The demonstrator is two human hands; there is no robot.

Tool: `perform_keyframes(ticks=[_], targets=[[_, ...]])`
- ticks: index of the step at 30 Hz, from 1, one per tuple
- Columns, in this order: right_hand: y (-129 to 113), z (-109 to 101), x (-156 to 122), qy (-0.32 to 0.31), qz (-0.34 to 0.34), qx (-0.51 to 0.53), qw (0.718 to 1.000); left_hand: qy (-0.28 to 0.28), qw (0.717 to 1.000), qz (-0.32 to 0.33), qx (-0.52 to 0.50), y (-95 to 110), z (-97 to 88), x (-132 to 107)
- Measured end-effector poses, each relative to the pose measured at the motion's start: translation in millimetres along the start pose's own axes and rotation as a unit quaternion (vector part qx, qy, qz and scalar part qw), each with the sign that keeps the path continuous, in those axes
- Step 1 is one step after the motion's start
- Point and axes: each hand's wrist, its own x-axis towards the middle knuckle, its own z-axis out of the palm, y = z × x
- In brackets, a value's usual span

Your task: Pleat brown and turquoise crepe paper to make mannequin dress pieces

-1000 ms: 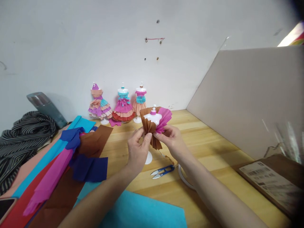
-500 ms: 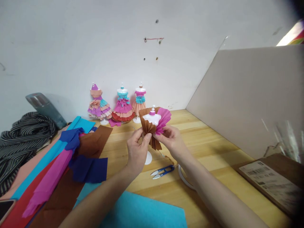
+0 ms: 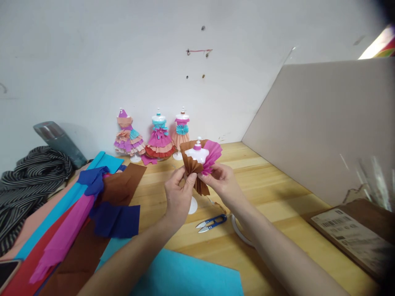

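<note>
A small white mannequin [image 3: 197, 155] with a pink neck band stands in front of me, its round base [image 3: 193, 205] on the table. Pleated brown paper [image 3: 191, 163] wraps its left side and hangs at the front; pleated pink paper [image 3: 212, 154] fans out on its right. My left hand [image 3: 180, 191] is closed, thumb and fingers pinching the brown paper at the waist. My right hand [image 3: 225, 181] is closed too, pinching the lower end of the pink paper against the waist. Just below lie blue-handled thread snips [image 3: 211, 223] and a white ring-shaped roll [image 3: 240, 232].
Three dressed mannequins [image 3: 159, 137] stand against the wall. Coloured crepe paper [image 3: 64, 234] is heaped on the left, beside a striped cloth [image 3: 33, 176] and a bottle [image 3: 60, 142]. A turquoise sheet [image 3: 185, 273] lies in front, a labelled cardboard piece [image 3: 348, 234] at the right.
</note>
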Motion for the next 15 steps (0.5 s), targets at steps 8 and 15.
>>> perform_keyframes(ticks=[8,15], targets=[[4.0,5.4,-3.3,0.031,-0.034,-0.036,0.998,-0.002,1.0,-0.001,-0.017,3.9,1.2,-0.9],[5.4,6.9,-4.8,0.04,-0.039,-0.048,0.997,-0.005,0.999,-0.015,-0.034,6.8,2.3,-0.4]])
